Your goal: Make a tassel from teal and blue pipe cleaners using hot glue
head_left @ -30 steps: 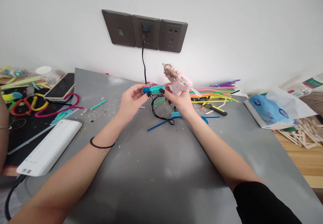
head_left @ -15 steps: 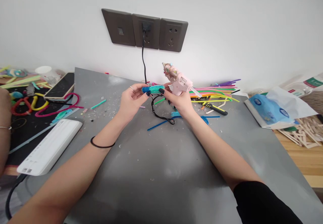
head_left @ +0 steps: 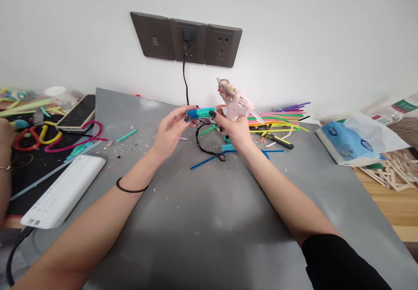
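Note:
A small teal bundle (head_left: 204, 112) with a dark blue wrapped end is held up between both hands above the grey table. My left hand (head_left: 171, 129) pinches its blue end between thumb and fingers. At the other end, the thumb and fingers of my right hand (head_left: 233, 126) close on the teal part. That same hand also holds a pink glue gun (head_left: 235, 102), its nozzle pointing up and left. A black cord (head_left: 198, 139) loops on the table below the bundle, and another teal piece (head_left: 227, 147) lies under my right hand.
Colourful pipe cleaners (head_left: 281, 118) and a yellow-black cutter (head_left: 279, 140) lie at the back right, left of a tissue pack (head_left: 348, 142). A white power strip (head_left: 65, 190), a phone (head_left: 76, 111) and scissors (head_left: 28, 139) are on the left, near another person's arm (head_left: 5, 168).
The glue gun has shifted slightly right and up with my right hand. The bundle has also risen slightly and moved right. The other person's arm has moved a little.

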A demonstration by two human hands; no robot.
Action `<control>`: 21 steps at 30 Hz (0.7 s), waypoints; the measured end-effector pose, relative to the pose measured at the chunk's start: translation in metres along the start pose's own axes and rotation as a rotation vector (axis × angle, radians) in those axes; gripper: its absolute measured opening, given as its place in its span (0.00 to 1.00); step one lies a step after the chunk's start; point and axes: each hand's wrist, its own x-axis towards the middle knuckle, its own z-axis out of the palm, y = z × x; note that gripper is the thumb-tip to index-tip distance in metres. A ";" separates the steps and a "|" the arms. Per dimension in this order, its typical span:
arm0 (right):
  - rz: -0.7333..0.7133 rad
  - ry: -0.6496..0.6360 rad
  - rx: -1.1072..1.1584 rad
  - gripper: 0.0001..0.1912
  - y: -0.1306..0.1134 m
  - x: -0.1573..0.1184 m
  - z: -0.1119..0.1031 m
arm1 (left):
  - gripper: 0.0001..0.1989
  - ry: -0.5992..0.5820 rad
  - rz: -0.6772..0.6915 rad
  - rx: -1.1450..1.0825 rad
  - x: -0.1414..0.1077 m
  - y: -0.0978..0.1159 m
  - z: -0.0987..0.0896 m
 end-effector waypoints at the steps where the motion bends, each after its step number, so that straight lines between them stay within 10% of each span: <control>1: 0.006 -0.001 -0.007 0.28 -0.001 0.000 0.000 | 0.24 0.022 -0.008 0.017 0.001 -0.001 0.000; 8: -0.006 -0.009 -0.048 0.23 0.001 0.001 0.001 | 0.30 0.156 0.011 0.159 0.007 -0.012 -0.005; 16: -0.143 -0.201 -0.486 0.10 0.009 -0.008 0.006 | 0.28 0.733 0.502 -0.039 0.037 0.008 -0.050; 21: -0.155 -0.512 -0.747 0.32 0.003 -0.030 0.018 | 0.27 0.730 0.591 -0.072 0.028 0.039 -0.033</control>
